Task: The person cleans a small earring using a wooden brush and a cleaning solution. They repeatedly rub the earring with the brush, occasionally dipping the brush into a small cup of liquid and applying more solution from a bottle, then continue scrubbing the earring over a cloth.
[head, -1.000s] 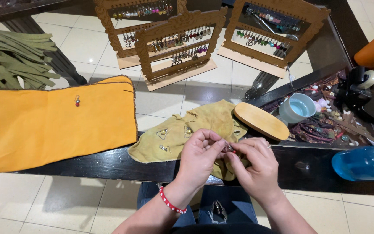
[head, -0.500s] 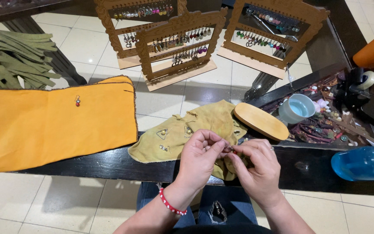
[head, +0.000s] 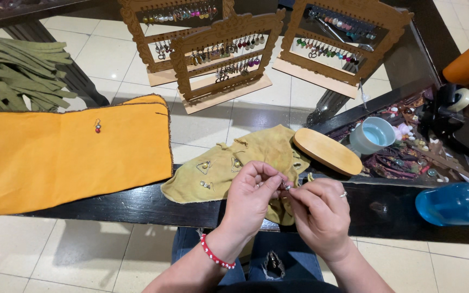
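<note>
Both hands meet at the table's near edge — left hand point(head: 251, 192) and right hand point(head: 318, 209) pinch fingertips together on one small metal earring piece point(head: 285, 186), held close, likely for fine work. Just beyond at 12 o'clock lies the olive suede cloth point(head: 245, 157), likely to catch drops — wooden earring racks point(head: 221, 51) stand farther off, orange cloth point(head: 66, 154) at 9 o'clock.

you get bright, even light from overhead, with soft shadows on the floor tiles point(head: 71, 255) under the glass table point(head: 137, 203). the glass throws pale glare and reflections, the frame bows slightly at its edges, and focus stays sharp.
</note>
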